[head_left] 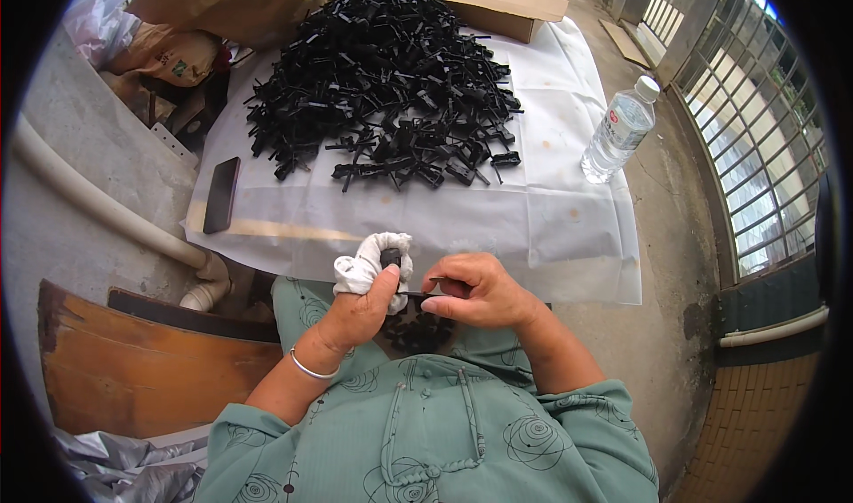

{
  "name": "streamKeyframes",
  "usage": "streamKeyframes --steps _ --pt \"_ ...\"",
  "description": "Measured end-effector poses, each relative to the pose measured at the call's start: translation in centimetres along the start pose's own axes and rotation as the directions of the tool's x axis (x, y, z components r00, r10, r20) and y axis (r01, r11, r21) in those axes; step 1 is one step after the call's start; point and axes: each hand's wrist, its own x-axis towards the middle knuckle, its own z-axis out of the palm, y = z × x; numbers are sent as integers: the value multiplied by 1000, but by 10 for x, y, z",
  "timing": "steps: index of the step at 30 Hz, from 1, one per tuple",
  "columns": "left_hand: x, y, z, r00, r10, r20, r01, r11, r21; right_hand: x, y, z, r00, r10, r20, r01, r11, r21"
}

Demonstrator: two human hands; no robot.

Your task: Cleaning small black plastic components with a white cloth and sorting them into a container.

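My left hand (360, 312) is closed round a bunched white cloth (360, 272) and a small black plastic part (391, 257), whose rounded end shows above my thumb. Close beside it on the right, my right hand (480, 290) pinches a thin black piece (414, 295) between thumb and forefinger. Whether this piece belongs to the part in my left hand, I cannot tell. Both hands are over my lap, just off the table's near edge. Below them, partly hidden, lie more black parts (416, 330). A large heap of similar black plastic parts (382, 76) covers the far middle of the table.
White sheeting covers the table (560, 227). A dark phone (221, 195) lies at its left edge, and a clear water bottle (619, 131) stands at the right. Behind the heap are a cardboard box (498, 5) and brown bags (173, 54). A pipe (107, 205) runs along the left wall.
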Motion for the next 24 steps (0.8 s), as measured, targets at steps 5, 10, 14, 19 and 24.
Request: streamKeyframes --steps 5,10,14,19,24 --pt "-5 1 3 972 107 211 -112 994 9 3 7 21 967 177 -183 -158 981 117" --pt "-2 -2 0 982 122 146 -150 967 205 4 5 19 946 308 -105 -271 924 270" --pt "4 -11 -1 943 308 129 -333 844 420 7 8 20 988 125 -89 -126 992 -6" --pt "1 -2 10 959 265 95 -267 748 608 8 17 31 973 193 -123 -196 981 -13" --pt "0 -7 0 985 140 99 -170 731 661 13 18 9 954 288 88 -276 953 -125"
